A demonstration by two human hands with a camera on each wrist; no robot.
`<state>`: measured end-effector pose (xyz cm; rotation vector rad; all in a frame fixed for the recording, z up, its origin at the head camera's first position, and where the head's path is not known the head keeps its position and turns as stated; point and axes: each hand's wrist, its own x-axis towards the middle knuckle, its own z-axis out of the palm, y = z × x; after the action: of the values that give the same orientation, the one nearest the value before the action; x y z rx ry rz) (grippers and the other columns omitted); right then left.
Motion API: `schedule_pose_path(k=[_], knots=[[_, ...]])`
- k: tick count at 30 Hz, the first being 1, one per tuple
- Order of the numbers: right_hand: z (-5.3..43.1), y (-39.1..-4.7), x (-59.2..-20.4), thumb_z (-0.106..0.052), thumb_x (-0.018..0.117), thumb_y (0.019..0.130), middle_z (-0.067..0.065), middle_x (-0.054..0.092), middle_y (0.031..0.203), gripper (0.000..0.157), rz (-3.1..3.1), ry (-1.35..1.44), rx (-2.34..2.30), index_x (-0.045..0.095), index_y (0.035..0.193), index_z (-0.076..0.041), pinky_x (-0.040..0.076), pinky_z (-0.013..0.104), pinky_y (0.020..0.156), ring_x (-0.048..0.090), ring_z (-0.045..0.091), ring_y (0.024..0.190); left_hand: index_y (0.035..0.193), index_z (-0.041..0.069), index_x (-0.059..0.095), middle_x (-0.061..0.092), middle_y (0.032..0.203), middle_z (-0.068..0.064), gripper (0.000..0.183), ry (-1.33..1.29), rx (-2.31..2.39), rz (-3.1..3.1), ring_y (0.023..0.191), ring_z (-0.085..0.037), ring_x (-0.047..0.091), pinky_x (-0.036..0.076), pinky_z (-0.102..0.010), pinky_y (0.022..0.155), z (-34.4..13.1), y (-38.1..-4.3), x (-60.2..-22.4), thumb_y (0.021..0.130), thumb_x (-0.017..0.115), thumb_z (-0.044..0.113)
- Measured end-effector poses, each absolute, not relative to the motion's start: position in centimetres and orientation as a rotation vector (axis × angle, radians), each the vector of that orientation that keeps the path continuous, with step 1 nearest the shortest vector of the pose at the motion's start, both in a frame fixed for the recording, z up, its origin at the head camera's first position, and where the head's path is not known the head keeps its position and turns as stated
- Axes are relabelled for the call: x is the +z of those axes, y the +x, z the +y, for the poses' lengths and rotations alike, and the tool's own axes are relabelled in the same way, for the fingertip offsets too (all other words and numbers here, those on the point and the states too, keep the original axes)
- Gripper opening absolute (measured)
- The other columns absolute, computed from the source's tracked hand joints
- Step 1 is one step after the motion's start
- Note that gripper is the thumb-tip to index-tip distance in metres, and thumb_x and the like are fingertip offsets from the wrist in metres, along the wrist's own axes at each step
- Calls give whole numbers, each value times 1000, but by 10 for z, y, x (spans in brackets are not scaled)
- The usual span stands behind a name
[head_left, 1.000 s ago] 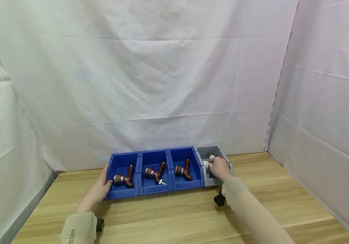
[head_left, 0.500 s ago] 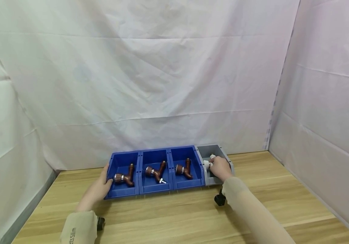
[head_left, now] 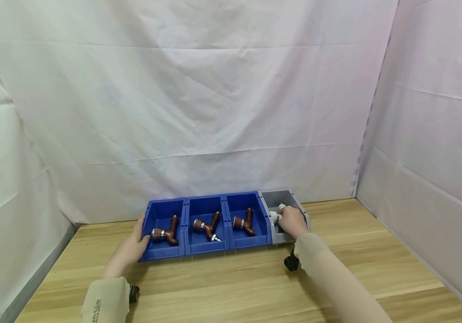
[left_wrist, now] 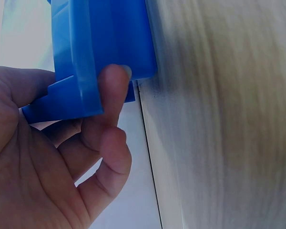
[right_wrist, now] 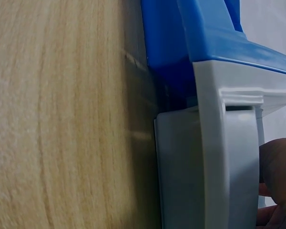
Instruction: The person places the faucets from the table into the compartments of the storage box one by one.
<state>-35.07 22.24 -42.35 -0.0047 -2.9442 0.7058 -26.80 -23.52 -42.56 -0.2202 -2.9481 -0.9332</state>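
My left hand (head_left: pixel 131 244) grips the left end wall of the leftmost blue bin (head_left: pixel 162 256). In the left wrist view the thumb goes over the bin's rim while curled fingers lie against its outer side. At the other end of the row, my right hand (head_left: pixel 291 222) reaches into the grey bin (head_left: pixel 283 238) and holds a white tap (head_left: pixel 274 217), partly hidden by the fingers. Brown taps lie one to a bin: left (head_left: pixel 167 233), middle (head_left: pixel 208 227) with a silver hose nozzle, and right (head_left: pixel 244 223). The right wrist view shows mostly the grey bin's front (right_wrist: pixel 181 167).
The joined bins stand on a wood-grain table (head_left: pixel 215 287) near its back edge. A white cloth (head_left: pixel 223 112) hangs right behind them, and further white sheets hang at the left and right sides. Each wrist wears a small black device.
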Motion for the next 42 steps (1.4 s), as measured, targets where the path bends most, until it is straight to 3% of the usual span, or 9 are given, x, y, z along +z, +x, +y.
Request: schedule_pose_path(k=[9,16,42], knots=[[222,-351,-425,-6,55,79,12,63,97,23,-2938,21,683,66,99,-2,46,34,61,58,21,77,141,8,-9,25,132,-34,65,-192,-947,-2963,111,-48,37,32,-58,85,-234,-268,-425,94,35,16],[223,-353,-427,-4,54,79,12,63,98,25,-2952,15,710,65,101,-2,41,29,52,53,16,62,140,8,-11,22,134,-34,66,-205,-956,-2963,113,-48,34,31,-58,87,-235,-269,-425,94,35,17],[223,-352,-429,-7,52,82,13,62,98,24,-2976,5,728,64,103,-1,43,30,53,54,16,63,141,8,-9,26,131,-35,66,-205,-966,-2954,111,-49,36,32,-58,85,-236,-270,-426,94,35,17]])
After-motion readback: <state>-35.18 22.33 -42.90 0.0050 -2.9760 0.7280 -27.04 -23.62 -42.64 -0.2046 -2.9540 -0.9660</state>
